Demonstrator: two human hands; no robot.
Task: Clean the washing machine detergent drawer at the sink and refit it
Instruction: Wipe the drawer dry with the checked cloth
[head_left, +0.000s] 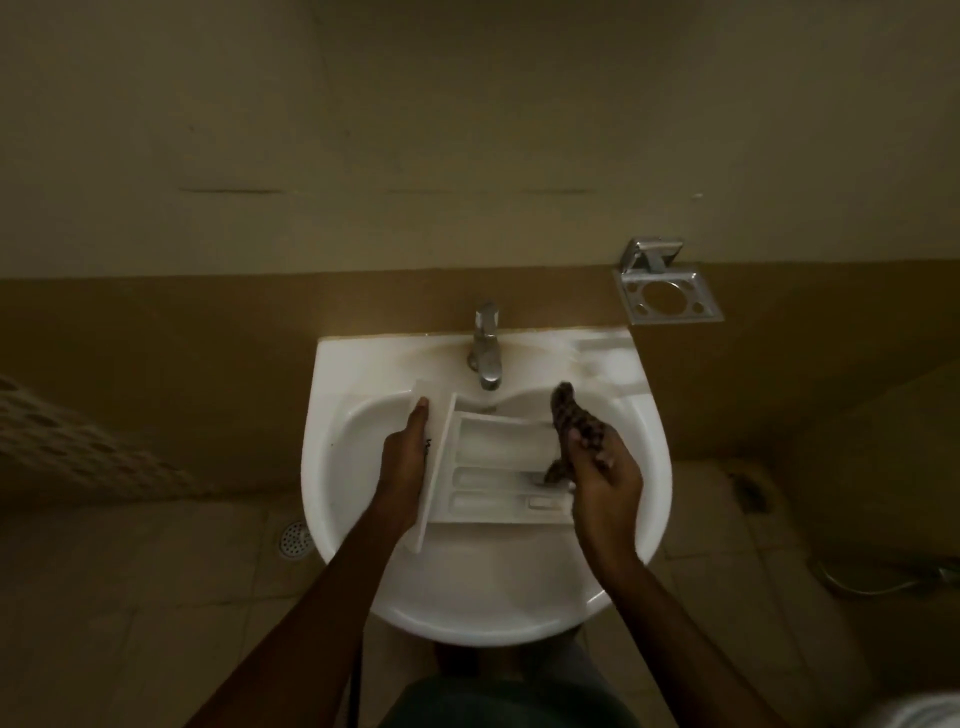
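Sink (644, 467), drawer (498, 467) inside, seemingly dim bathroom

Light level: dim, yellow-brown cast throughout.
Brightest area: white sink (358, 374), faint glare at its back right corner.
Shadows: soft, deepest toward lower corners.
Blur: slight smear on right hand (605, 467).
Edges: wide-angle bending, darkened, soft.
Detail: grainy, muddy on wall (467, 130).
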